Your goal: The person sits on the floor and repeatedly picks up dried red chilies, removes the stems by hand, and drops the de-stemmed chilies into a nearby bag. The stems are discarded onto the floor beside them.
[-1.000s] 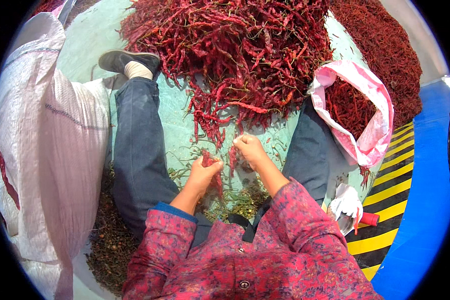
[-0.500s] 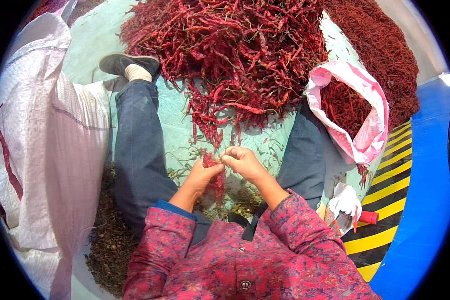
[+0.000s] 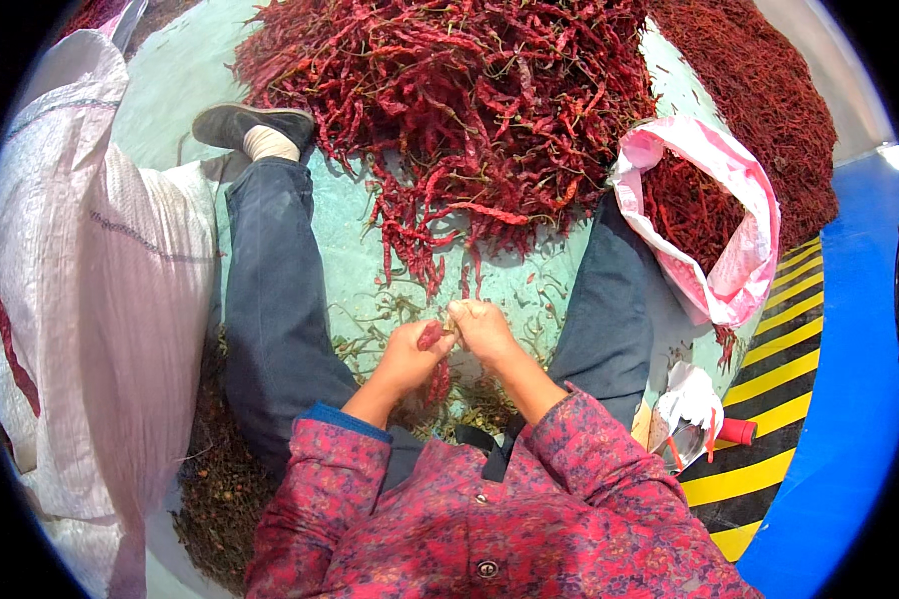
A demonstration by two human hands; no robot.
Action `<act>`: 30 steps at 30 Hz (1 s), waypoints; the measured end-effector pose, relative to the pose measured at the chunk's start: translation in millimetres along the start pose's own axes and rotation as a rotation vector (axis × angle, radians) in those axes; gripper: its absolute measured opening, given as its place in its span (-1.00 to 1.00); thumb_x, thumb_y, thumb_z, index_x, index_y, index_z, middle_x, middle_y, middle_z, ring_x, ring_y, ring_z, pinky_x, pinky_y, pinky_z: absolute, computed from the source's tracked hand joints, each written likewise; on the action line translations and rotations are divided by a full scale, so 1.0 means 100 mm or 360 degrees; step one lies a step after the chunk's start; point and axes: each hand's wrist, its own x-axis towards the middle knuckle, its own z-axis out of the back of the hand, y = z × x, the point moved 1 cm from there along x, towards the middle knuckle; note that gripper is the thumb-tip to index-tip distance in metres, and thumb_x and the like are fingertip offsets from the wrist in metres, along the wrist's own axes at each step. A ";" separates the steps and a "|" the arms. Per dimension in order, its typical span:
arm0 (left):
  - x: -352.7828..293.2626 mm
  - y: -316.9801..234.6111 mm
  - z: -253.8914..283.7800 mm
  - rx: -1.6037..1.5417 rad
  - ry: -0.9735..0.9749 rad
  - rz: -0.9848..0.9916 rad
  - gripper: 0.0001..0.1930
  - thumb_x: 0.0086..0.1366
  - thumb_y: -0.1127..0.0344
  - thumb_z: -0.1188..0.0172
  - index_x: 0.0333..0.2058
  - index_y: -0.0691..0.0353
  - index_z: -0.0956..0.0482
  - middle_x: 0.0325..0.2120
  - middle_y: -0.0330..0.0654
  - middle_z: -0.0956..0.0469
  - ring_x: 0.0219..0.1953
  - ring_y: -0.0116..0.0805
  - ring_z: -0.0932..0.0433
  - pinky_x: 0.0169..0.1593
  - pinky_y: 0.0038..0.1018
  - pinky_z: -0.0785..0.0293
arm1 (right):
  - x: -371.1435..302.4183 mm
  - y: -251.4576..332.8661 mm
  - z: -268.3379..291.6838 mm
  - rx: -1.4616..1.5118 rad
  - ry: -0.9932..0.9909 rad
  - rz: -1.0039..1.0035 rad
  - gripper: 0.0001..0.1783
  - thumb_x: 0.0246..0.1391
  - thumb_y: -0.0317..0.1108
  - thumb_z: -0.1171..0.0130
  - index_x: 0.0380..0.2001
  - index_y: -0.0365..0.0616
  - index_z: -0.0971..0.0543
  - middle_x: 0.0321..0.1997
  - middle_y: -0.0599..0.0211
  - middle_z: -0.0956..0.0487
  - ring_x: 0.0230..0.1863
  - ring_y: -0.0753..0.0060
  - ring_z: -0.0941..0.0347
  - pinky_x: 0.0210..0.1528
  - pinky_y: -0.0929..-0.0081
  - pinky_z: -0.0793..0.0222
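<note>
My left hand [image 3: 407, 357] is closed round a few dried red chillies [image 3: 431, 334]; one end shows above the thumb and others hang below the palm. My right hand [image 3: 482, 329] meets it, fingers curled and pinching at the pale stem ends between the two hands; the fingertips are mostly hidden. Just beyond both hands, a large heap of dried red chillies [image 3: 469, 110] spreads over the pale green floor sheet [image 3: 355, 215], with loose ones trailing toward me. Small stems and bits [image 3: 370, 349] litter the sheet around my hands.
A pink-and-white sack [image 3: 764, 220] holding chillies stands open by my right leg. Tall white woven sack [image 3: 150, 299] at left. Another reddish heap [image 3: 759, 90] lies far right. Dark debris [image 3: 220, 499], a white crumpled bag [image 3: 691, 399] and a red cylinder [image 3: 737, 431] lie nearby.
My right hand has turned and its fingers have curled in closer to my left hand. The chillies in my left hand have shifted slightly and are more covered by the fingers.
</note>
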 end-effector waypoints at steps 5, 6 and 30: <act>-0.08 -0.21 -0.02 0.0182 0.0183 -0.0690 -0.86 -0.03 0.35 -0.07 -0.56 0.28 -0.33 -0.63 -0.10 -0.32 -0.57 -0.16 -0.34 -0.49 -0.44 -0.25 | 0.01 -0.31 -0.10 0.1199 -0.0193 -0.0691 -0.71 0.03 -0.19 0.18 -0.61 -0.16 -0.32 -0.77 0.48 -0.24 -0.82 0.60 -0.07 -0.79 0.66 0.01; -0.13 -0.29 -0.03 0.0167 0.0190 -0.0747 -0.88 -0.04 0.38 -0.07 -0.55 0.28 -0.33 -0.64 -0.11 -0.29 -0.58 -0.22 -0.34 -0.51 -0.47 -0.25 | -0.01 -0.45 -0.08 0.1142 -0.0164 -0.0699 -0.70 0.03 -0.19 0.18 -0.63 -0.16 -0.33 -0.77 0.47 -0.25 -0.82 0.60 -0.09 -0.79 0.66 0.01; 0.05 0.13 -0.03 -0.1310 0.0050 0.0535 -0.87 0.01 0.39 -0.08 -0.44 0.27 -0.38 -0.49 -0.16 -0.46 -0.49 -0.39 -0.45 -0.38 -0.50 -0.40 | -0.34 -0.34 -0.03 -0.0588 0.0152 0.0205 -0.85 -0.16 -0.35 -0.03 -0.59 -0.23 -0.41 -0.64 0.34 -0.41 -0.57 0.61 -0.26 -0.47 0.58 -0.22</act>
